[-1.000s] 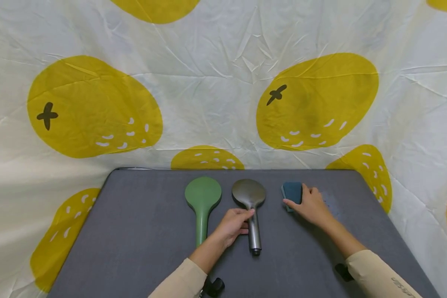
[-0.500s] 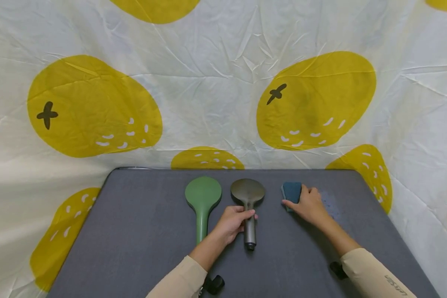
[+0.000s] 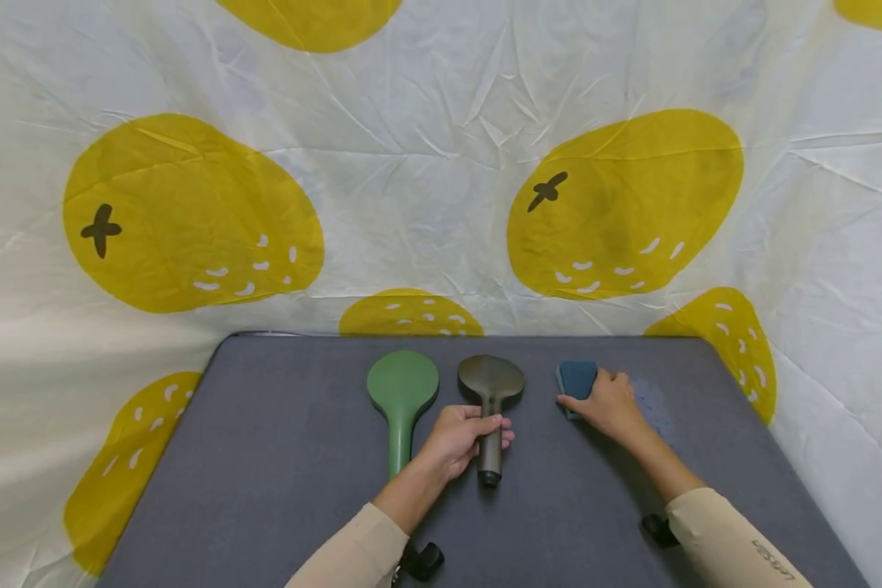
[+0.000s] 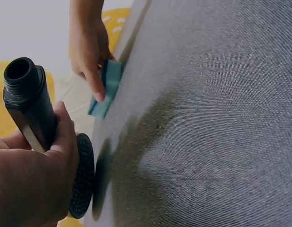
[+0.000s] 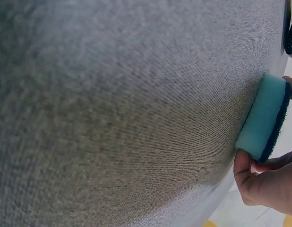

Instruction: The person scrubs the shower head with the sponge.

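By the left hand, a grey shower head is gripped round its handle, the thumb being laid across the top and fingertips being seen past the far side. The handle is held off the dark grey table, its threaded black end shown in the left wrist view, and the nozzle face is turned down to the tabletop; whether the rim is in contact there cannot be told. By the right hand, a sponge is pinched between thumb and fingers, near the far side of the table and to the right of the shower head. The sponge's pale teal foam is set against the tabletop, with the dark blue scouring layer uppermost. Just to the right of that hand, a bluish speckled patch is seen on the table. To the left of the shower head, a green round-headed implement is laid on the table, its handle partly hidden by the left forearm. Beige sleeves are worn on both arms. Behind the table, a white cloth is hung, printed with large yellow fruit shapes
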### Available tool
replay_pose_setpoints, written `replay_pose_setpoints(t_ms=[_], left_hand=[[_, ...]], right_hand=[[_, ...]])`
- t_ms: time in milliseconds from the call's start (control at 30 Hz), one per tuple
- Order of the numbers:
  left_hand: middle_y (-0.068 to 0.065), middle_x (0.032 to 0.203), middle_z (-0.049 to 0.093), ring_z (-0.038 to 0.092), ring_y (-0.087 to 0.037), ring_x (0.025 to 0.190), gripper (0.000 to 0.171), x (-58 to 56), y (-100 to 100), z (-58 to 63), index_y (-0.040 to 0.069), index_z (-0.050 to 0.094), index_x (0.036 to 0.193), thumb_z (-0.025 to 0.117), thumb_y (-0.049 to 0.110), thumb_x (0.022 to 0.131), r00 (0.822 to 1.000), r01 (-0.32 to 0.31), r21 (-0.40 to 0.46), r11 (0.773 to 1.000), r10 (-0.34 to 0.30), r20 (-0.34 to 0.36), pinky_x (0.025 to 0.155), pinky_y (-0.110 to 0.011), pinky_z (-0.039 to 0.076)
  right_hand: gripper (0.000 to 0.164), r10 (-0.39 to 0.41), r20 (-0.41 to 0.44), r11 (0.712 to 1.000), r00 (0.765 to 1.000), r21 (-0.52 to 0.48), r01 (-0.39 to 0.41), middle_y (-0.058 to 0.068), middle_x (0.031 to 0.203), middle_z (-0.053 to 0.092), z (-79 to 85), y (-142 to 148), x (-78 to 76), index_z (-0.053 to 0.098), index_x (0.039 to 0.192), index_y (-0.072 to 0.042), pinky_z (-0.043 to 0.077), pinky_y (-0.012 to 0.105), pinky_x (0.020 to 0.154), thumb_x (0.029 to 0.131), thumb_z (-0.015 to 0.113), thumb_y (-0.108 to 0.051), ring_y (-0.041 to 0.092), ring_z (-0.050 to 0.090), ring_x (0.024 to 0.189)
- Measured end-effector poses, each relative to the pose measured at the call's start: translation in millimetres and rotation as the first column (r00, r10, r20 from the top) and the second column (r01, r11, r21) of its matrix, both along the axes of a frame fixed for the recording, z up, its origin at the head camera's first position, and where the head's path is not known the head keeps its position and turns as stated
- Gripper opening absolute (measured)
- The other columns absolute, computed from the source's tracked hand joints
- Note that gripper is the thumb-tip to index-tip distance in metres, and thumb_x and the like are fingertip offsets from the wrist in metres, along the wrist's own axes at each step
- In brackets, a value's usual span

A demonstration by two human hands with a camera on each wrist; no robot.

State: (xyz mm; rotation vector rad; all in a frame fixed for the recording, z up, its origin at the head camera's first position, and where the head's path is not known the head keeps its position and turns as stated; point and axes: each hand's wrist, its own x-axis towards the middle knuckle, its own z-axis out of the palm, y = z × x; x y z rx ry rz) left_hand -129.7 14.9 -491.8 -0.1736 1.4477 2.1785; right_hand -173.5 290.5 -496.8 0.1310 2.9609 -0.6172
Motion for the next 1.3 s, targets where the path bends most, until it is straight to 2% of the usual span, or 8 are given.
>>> replay_pose_setpoints(t_ms=[233, 633, 833, 1033, 1300], left_hand=[[-0.031, 0.117, 0.071, 0.078, -0.023, 0.086, 0.041, 0.0, -4, 4.7, -0.020, 0.053, 0.134, 0.065, -0.001, 0.099, 1.000, 0.005, -0.009, 1.000, -0.005, 0.000, 0.083, -0.039, 0.065], [-0.035, 0.121, 0.068, 0.079, -0.025, 0.087, 0.041, 3.9, -16, 25.1, -0.016, 0.053, 0.134, 0.067, -0.004, 0.097, 0.995, 0.013, -0.030, 0.999, -0.016, -0.101, 0.077, -0.040, 0.066], [-0.032, 0.118, 0.071, 0.079, -0.029, 0.089, 0.040, 5.7, -24, 35.6, -0.013, 0.055, 0.133, 0.069, -0.004, 0.096, 0.991, -0.015, -0.038, 0.999, 0.010, -0.135, 0.079, -0.041, 0.065], [-0.034, 0.119, 0.069, 0.079, -0.025, 0.086, 0.040, 7.3, -33, 41.5, -0.015, 0.055, 0.132, 0.067, -0.007, 0.095, 0.981, -0.037, -0.042, 0.998, 0.028, -0.191, 0.077, -0.037, 0.065], [-0.035, 0.124, 0.067, 0.078, -0.025, 0.091, 0.044, 10.1, -48, 50.8, -0.009, 0.056, 0.137, 0.068, -0.003, 0.096, 0.964, -0.028, -0.096, 0.995, 0.001, -0.265, 0.080, -0.035, 0.065]], right_hand=[[0.099, 0.002, 0.015, 1.000, 1.000, 0.001, -0.002, 0.052, 0.126, 0.041, -0.1, 0, -0.9, 0.038, 0.134, 0.030, 0.045, 0.069, 0.095, 0.088, 0.077, -0.049, 0.062, 0.045, 0.115], [0.097, 0.003, 0.019, 1.000, 1.000, -0.019, -0.003, 0.050, 0.125, 0.041, 0.7, 1, -0.3, 0.038, 0.135, 0.029, 0.046, 0.069, 0.092, 0.089, 0.076, -0.048, 0.061, 0.046, 0.113], [0.099, -0.006, 0.041, 1.000, 0.999, -0.026, 0.007, 0.050, 0.129, 0.038, 4.3, 1, 0.0, 0.034, 0.139, 0.028, 0.045, 0.069, 0.095, 0.090, 0.075, -0.047, 0.062, 0.044, 0.116], [0.099, -0.003, 0.048, 0.999, 0.999, -0.035, 0.005, 0.051, 0.136, 0.036, 10.0, -1, 0.4, 0.031, 0.144, 0.026, 0.044, 0.071, 0.099, 0.091, 0.073, -0.047, 0.064, 0.041, 0.123], [0.098, 0.035, 0.009, 0.998, 0.999, -0.043, -0.035, 0.049, 0.137, 0.039, 23.7, -11, -0.1, 0.030, 0.148, 0.023, 0.047, 0.069, 0.096, 0.092, 0.073, -0.045, 0.060, 0.047, 0.120]])
